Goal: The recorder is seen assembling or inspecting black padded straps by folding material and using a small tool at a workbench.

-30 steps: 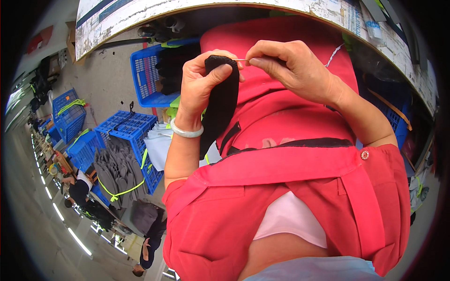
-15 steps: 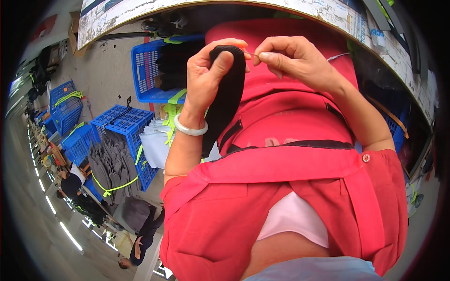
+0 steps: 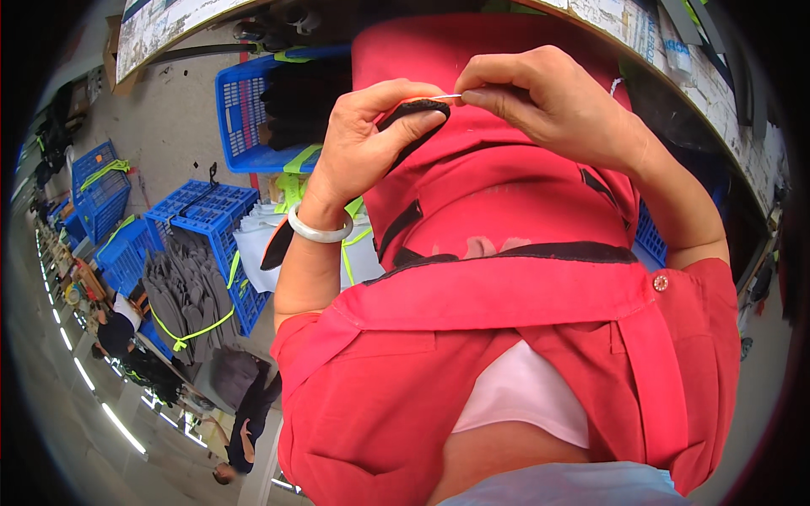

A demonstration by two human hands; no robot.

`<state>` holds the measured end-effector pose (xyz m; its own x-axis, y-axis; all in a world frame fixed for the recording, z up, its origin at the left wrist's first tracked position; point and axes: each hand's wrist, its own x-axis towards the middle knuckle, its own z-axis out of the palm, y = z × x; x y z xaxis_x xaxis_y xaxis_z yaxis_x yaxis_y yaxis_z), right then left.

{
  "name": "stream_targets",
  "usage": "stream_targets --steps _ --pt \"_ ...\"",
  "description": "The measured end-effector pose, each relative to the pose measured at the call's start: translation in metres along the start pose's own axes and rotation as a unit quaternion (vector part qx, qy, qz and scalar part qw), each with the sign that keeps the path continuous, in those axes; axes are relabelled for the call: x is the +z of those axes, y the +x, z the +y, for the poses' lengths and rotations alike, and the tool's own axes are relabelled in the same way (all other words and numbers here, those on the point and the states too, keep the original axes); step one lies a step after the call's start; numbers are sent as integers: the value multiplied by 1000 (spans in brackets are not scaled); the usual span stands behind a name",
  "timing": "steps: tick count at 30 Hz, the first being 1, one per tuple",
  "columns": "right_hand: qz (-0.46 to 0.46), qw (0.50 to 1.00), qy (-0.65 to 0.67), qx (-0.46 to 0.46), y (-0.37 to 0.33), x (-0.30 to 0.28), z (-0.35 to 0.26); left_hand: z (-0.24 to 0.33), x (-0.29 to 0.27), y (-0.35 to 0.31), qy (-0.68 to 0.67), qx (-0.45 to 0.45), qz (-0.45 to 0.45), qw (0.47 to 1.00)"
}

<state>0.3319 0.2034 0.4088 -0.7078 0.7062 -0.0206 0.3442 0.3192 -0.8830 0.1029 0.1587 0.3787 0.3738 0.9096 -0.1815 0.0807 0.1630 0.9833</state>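
Observation:
My left hand [image 3: 363,139] is closed, thumb on top, round one end of a black insole [image 3: 413,108] with an orange underside. The insole passes behind my left wrist, and its other end shows beside the white bangle [image 3: 319,228]. A thin pale thread [image 3: 447,96] stretches from the insole's edge to my right hand [image 3: 557,105]. That hand is closed in a pinch on the thread, its fingertips nearly meeting the left fingers. Both hands are raised in front of my red apron [image 3: 498,190].
Ahead is the worn edge of a table [image 3: 181,29]. A blue crate [image 3: 240,114] with dark pieces stands left of my hands. Further left are a blue crate [image 3: 202,207], tied grey insole-shaped pieces [image 3: 186,287] and white pieces [image 3: 257,249]. Another person [image 3: 240,434] is at lower left.
The insole has been turned, so its orange side shows and its far end now lies behind my left wrist. The right hand has risen slightly and moved nearer the insole.

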Motion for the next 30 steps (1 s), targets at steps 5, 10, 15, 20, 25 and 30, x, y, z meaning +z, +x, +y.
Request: stream_targets --steps 5,10,15,20,25,30 --pt "-15 999 2 28 -2 0 -4 0 0 -2 -12 6 2 1000" --pt "1 994 99 35 -7 15 -2 -6 4 -2 -53 -3 4 999" --pt "-21 872 447 200 -14 21 -1 -4 8 5 -71 61 23 995" --pt "-59 976 158 135 -5 -1 6 -11 5 1 45 32 5 998" --pt "-71 995 14 64 -1 -5 -5 -7 9 0 110 44 -22 993" --pt "-103 993 -26 56 -1 -3 -10 -6 10 -1 154 37 -44 986"
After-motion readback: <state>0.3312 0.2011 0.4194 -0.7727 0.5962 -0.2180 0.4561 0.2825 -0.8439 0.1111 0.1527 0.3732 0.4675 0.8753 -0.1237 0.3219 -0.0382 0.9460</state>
